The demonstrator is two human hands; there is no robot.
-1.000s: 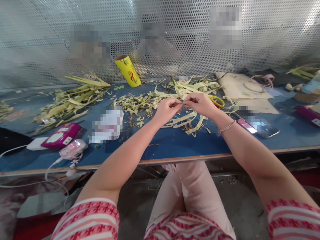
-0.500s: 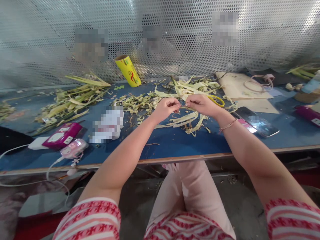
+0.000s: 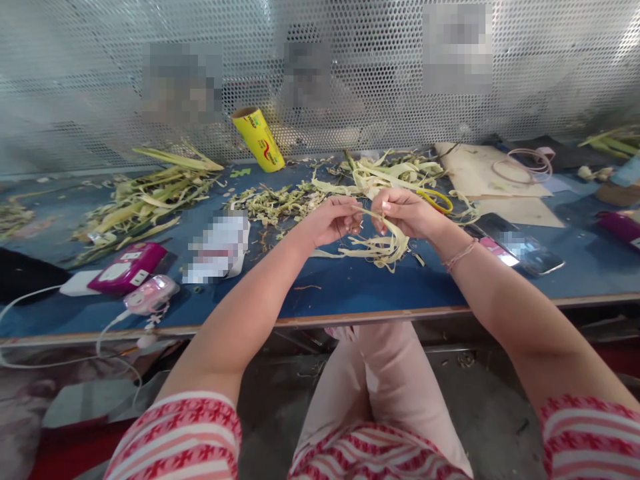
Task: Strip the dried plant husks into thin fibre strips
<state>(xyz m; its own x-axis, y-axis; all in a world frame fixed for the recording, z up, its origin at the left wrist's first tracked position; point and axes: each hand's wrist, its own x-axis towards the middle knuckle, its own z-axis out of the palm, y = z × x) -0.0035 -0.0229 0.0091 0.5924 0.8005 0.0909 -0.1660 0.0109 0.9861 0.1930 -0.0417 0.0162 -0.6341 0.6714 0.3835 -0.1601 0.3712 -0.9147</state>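
Observation:
My left hand (image 3: 334, 221) pinches one end of a narrow, pale yellow-green plant strip (image 3: 399, 235) between thumb and fingers. To its right, my right hand (image 3: 404, 212) grips the same strip a short way along, its thumb lying on top. The strip's loose end curls down below the right hand over other pale strips (image 3: 373, 250) on the blue table. Behind both hands lies a heap of peeled strips (image 3: 383, 175), with short green trimmings (image 3: 280, 200) to the left. A yellow ring (image 3: 436, 200) sits just behind my right hand.
A yellow cling-wrap tube (image 3: 259, 140) leans by the perforated metal screen (image 3: 370, 40). Leafy stalks (image 3: 145, 200), a magenta box (image 3: 129, 268) and a pink case (image 3: 151, 295) on a cable lie left. A phone (image 3: 525, 245) and cardboard (image 3: 493, 172) lie right. People show blurred behind the screen.
My hands have drawn slightly apart and turned, the fingers loosening from their tight pinch. More of the strip now shows between them, its end hanging below my right hand.

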